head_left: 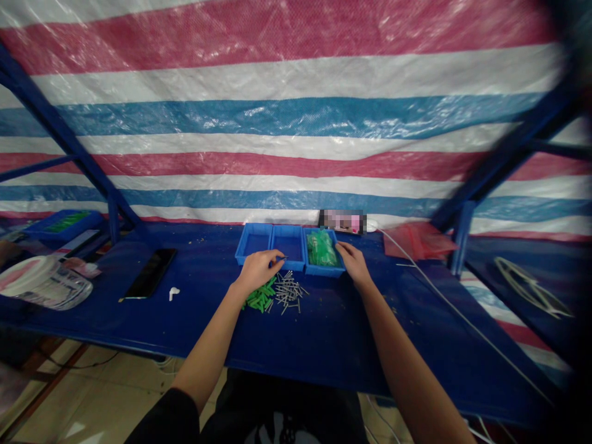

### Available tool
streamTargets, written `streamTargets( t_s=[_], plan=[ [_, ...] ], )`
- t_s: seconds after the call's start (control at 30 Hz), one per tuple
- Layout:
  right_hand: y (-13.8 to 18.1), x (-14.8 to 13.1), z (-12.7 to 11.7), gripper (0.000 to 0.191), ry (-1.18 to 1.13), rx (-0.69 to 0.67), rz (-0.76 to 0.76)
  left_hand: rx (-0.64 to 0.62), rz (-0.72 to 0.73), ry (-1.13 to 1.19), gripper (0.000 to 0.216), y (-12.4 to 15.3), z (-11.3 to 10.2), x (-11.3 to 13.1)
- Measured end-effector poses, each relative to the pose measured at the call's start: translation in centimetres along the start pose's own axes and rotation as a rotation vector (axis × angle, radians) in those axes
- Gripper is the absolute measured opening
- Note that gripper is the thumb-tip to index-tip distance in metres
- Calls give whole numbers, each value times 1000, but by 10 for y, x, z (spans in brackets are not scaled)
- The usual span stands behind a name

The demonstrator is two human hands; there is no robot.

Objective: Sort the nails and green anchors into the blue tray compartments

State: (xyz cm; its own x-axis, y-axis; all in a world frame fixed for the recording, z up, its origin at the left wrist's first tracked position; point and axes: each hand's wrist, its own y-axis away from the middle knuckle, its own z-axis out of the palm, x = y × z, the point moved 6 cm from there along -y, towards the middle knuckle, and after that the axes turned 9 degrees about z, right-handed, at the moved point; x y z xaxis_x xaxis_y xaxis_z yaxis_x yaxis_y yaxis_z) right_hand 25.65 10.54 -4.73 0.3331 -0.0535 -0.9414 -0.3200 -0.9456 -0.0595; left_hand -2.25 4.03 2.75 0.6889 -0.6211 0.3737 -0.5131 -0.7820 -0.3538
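Observation:
My left hand (261, 269) is above the small piles, in front of the blue bins, its thumb and forefinger pinched on a small thin dark piece that looks like a screw (285, 258). Beneath and beside it lie a heap of green plastic wall plugs (260, 296) and a heap of silvery screws (288, 290). My right hand (354, 262) has its bent fingers at the right rim of the right blue bin (324, 270), seemingly gripping it. That bin holds clear bags of green plugs (322, 248). To its left stand a middle blue bin (289, 243) and a left blue bin (256, 237), both without visible contents.
A phone with a lit screen (343, 222) leans behind the bins. Red plastic sheets (419, 241) and a white cable (430, 280) lie to the right. At left are a dark phone (150, 273), a white earbud (174, 293) and a white bucket (46, 283). Blue frame posts flank the table.

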Motion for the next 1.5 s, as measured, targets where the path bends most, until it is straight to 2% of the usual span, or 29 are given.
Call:
streamTargets(
  t_s=[0.17, 0.4, 1.13, 1.37, 1.5],
  plan=[
    [0, 1, -1, 43, -9, 3, -8, -118, 103, 41, 21, 2, 8, 12],
    [0, 1, -1, 42, -7, 5, -1, -274, 115, 8, 21, 5, 25, 10],
    [0, 1, 0, 42, -28, 4, 1, -287, 110, 0, 15, 6, 27, 7],
    [0, 1, 0, 42, -32, 1, 5, -259, 149, 198, 17, 4, 21, 17],
    [0, 1, 0, 43, -29, -7, 14, -182, 145, 300, 18, 2, 15, 18]
  ],
)
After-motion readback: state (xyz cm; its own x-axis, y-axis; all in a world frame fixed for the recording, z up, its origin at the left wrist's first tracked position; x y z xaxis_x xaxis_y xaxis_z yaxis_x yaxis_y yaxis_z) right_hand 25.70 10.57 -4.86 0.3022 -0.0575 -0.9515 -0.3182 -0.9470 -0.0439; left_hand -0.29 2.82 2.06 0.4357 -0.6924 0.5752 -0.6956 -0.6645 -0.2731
